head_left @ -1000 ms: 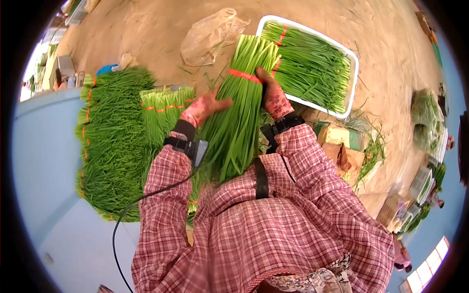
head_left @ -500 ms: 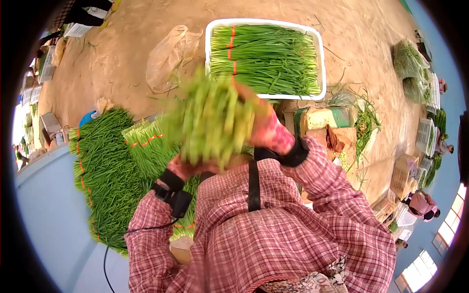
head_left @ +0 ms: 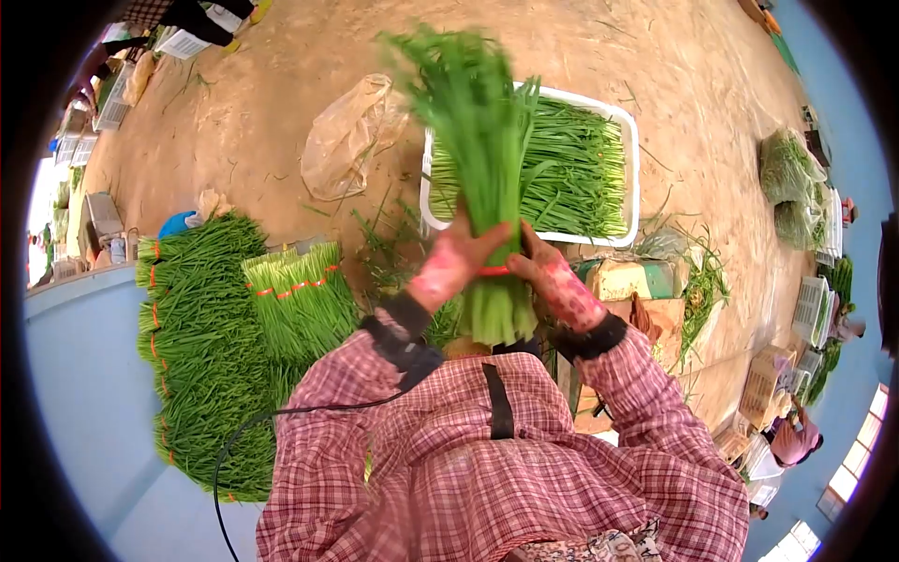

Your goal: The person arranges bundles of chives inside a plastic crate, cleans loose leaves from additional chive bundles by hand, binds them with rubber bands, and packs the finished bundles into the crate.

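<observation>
A thick bundle of garlic chives [head_left: 496, 178] is upright in front of my chest, its green leaves pointing away and its pale cut ends toward me. My left hand [head_left: 454, 258] is wrapped round it from the left. My right hand [head_left: 554, 281] grips it from the right, close to a red band [head_left: 493, 271] around the lower stalks. The leaf tips are smeared by motion. Behind the bundle, partly hidden by it, a white crate [head_left: 633, 178] holds more chives laid flat.
Banded chive bundles [head_left: 211, 347] are piled at the left beside the blue wall [head_left: 80, 347], with a shorter stack [head_left: 300, 281] next to them. A crumpled plastic bag [head_left: 346, 140] lies on the floor. Boxes [head_left: 646, 318] and loose leaves [head_left: 702, 281] are right. People are farther off.
The bundle has turned from cut ends facing up at me to leaves pointing away. Both hands now close round its lower stalks. The view has shifted slightly, so the crate appears lower.
</observation>
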The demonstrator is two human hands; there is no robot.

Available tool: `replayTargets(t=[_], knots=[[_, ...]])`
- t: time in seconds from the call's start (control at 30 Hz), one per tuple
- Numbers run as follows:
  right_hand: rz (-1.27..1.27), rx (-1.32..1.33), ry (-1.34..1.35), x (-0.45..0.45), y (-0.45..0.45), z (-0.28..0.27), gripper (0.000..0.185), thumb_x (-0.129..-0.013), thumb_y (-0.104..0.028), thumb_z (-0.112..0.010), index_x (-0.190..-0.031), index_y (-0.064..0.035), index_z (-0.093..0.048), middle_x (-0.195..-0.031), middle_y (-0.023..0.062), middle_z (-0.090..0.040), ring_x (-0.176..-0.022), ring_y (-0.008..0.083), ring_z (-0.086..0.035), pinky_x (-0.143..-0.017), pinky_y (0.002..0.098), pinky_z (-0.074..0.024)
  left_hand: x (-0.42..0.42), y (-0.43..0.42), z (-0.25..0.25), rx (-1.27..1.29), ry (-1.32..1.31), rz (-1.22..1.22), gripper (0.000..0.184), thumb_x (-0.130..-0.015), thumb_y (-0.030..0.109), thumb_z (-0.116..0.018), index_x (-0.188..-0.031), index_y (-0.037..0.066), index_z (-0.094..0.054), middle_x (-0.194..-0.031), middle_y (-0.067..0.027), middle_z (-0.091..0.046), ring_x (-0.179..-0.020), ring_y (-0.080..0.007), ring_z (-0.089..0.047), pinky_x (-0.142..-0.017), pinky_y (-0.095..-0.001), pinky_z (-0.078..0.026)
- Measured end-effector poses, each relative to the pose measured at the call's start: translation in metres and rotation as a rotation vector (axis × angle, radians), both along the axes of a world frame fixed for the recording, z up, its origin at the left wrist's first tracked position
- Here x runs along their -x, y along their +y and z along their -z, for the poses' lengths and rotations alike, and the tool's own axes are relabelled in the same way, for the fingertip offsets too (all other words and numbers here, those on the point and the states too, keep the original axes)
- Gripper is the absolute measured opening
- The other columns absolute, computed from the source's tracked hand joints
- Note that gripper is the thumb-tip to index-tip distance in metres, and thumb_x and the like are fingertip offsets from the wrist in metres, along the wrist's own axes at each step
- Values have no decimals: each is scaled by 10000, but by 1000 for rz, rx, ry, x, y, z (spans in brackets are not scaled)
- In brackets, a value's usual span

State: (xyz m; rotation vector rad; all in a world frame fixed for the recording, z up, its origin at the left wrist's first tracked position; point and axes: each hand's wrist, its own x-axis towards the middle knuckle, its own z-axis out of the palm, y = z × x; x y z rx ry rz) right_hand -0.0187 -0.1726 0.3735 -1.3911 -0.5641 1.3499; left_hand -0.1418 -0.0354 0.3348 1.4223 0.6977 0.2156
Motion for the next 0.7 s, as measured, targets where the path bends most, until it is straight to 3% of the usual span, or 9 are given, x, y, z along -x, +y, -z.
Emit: replayTargets(t=[0.03, 0.07, 0.13, 0.17, 0.27, 0.4, 0.57, 0.67, 0.7], knots=[[-24, 75, -39, -3, 9, 17, 701, -910, -280, -712, -1436, 49, -386, -1298, 130, -573, -1176, 194, -554, -1001, 308, -449, -9, -5, -9, -46, 80, -8, 829, -931, 405, -653, -1508, -36, -252, -1403, -209, -518, -1272, -306, -531, -1043, -361, -440], [139, 110, 173, -8, 9, 21, 595, -851, -145, -740, -1348, 35, -466, -1171, 108, -647, -1033, 188, -630, -905, 302, -511, -18, -7, -17, -92, 160, -18, 952, -914, 453, -669, -1550, -22, -144, -1486, -244, -432, -1353, -327, -464, -1081, -366, -407], [150, 74, 212, -32, 12, 59, 532, -833, -153, -751, -1280, 33, -530, -1096, 94, -669, -991, 189, -645, -882, 316, -526, -27, -3, -15, -441, 181, 60, 1076, -884, 529, -678, -1570, 14, -29, -1587, -279, -226, -1445, -325, -334, -1126, -365, -355], [212, 60, 233, -37, 18, 62, 499, -824, -162, -755, -1243, 32, -566, -1064, 88, -681, -965, 193, -656, -867, 325, -535, -23, 7, -19, -424, 131, 127, 1048, -885, 542, -671, -1571, 22, -73, -1604, -284, -160, -1475, -324, -261, -1138, -370, -342], [174, -67, 421, -65, 40, 105, 652, -805, -357, -764, -1276, 42, -555, -1128, 136, -683, -940, 235, -683, -856, 370, -562, -2, 29, -16, -336, -96, -155, 855, -892, 361, -727, -1541, 45, -269, -1557, -290, -286, -1314, -305, -523, -970, -376, -525], [206, -35, 829, -78, 79, 163, 829, -778, -459, -772, -1340, 84, -496, -1265, 253, -619, -1114, 359, -643, -1036, 472, -492, 48, 34, 100, -25, -167, -600, 509, -951, 68, -639, -1427, -2, -473, -1378, -172, -578, -1181, -240, -613, -954, -328, -524], [279, -6, 1000, -78, 100, 295, 836, -786, -476, -761, -1349, 83, -495, -1290, 244, -608, -1144, 383, -621, -1056, 495, -470, 81, 4, 199, 181, 153, -371, 542, -935, 133, -688, -1401, -47, -480, -1320, -155, -616, -1161, -210, -609, -958, -304, -493], [329, 13, 1080, -65, 95, 341, 829, -783, -493, -755, -1358, 51, -508, -1317, 239, -594, -1174, 399, -603, -1046, 550, -463, 86, -15, 237, 250, 188, -338, 506, -944, 14, -638, -1422, -2, -474, -1295, -103, -617, -1130, -165, -606, -934, -281, -512], [316, 59, 1056, -64, 91, 341, 749, -841, -436, -717, -1368, 48, -495, -1343, 247, -571, -1196, 400, -588, -1066, 547, -444, 82, -13, 236, 333, 204, -297, 641, -946, 243, -684, -1466, -14, -410, -1451, -161, -493, -1291, -251, -516, -1041, -323, -433]])
